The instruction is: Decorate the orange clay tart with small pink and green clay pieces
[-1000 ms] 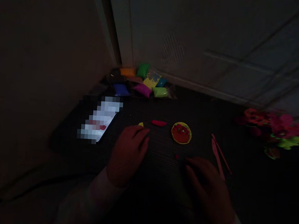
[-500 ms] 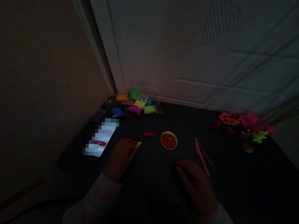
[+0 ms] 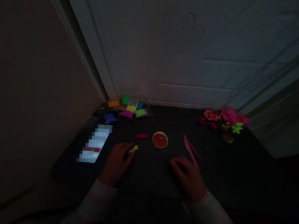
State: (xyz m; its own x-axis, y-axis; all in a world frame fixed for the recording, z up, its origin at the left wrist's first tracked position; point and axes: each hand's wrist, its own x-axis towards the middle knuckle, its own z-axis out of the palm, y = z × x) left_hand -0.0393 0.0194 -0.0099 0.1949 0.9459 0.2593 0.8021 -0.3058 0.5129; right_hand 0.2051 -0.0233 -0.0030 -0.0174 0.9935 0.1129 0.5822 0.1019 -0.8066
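My left hand [image 3: 116, 162] is closed on a small, twisted piece of yellow clay [image 3: 133, 149], which sticks out between thumb and fingertips. Near the middle of the dark table lies a round clay disc [image 3: 159, 142], orange-red with a yellow rim and small red and green bits on its upper part. A tiny red clay ball [image 3: 158, 158] sits below it, and a red clay roll [image 3: 142, 136] to its left. To the right of the ball, my right hand [image 3: 188, 177] rests low with thumb and fingers together. Whatever those fingers hold, if anything, is too dark to make out.
Pink modelling tools [image 3: 190, 151] lie beyond my right hand. A lit phone [image 3: 95, 144] is at the left. Packets of coloured clay [image 3: 126, 114] are piled at the back left, and clay flowers and figures [image 3: 229, 117] stand at the back right of the table [image 3: 174, 127].
The camera view has shifted, showing more of the right side. The yellow piece, mostly hidden behind my left hand before, now shows in its fingers. My right hand's fingers have drawn closer together.
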